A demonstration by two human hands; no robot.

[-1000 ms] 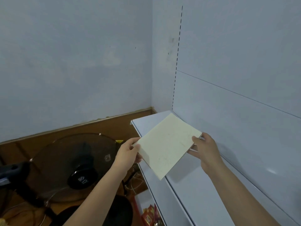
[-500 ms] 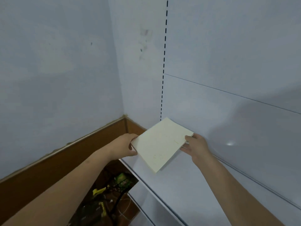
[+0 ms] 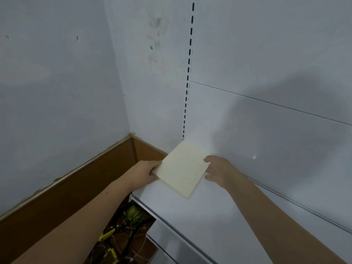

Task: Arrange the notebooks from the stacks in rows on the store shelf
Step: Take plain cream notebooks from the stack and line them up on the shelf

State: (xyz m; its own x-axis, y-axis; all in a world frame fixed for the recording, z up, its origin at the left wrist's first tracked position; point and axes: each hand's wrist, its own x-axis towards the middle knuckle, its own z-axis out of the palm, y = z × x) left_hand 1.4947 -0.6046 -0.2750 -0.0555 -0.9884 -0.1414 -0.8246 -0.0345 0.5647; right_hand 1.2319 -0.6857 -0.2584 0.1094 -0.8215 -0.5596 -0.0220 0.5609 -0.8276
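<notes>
- Notebook (image 3: pixel 182 169): cream-coloured cover facing up, lying flat or very nearly flat on the white shelf (image 3: pixel 209 216), at the shelf's far left end, with one corner reaching toward the back corner under the slotted upright (image 3: pixel 187 86). Cannot tell whether its whole underside is touching the shelf.
- Left hand (image 3: pixel 146 173) is gripping the notebook's left corner: thumb lying along the top near the edge, the other fingers curling underneath and hidden by the cover.
- Right hand (image 3: pixel 219 171) is sitting at the notebook's right edge. Thumb tip is touching the upper right corner; the remaining fingers are lying loosely extended just beside the lower part of that edge. Cannot tell whether any of them is tucking under the cover, so a pinch is not confirmed.
- Both forearms are bare and are reaching in from the bottom of the view, left one crossing over the shelf's front lip.
- Shelf back panel (image 3: pixel 266 121) is white, with one thin horizontal seam running across it; a shadow is falling on its right part.
- Wall (image 3: pixel 57 82) to the left is pale grey-blue with a few dark marks, and a brown skirting band (image 3: pixel 76 193) is running along its base.
- Below the shelf's left end, a tangle of cables and yellow-green items (image 3: pixel 123 231) is showing, too cluttered to identify.
</notes>
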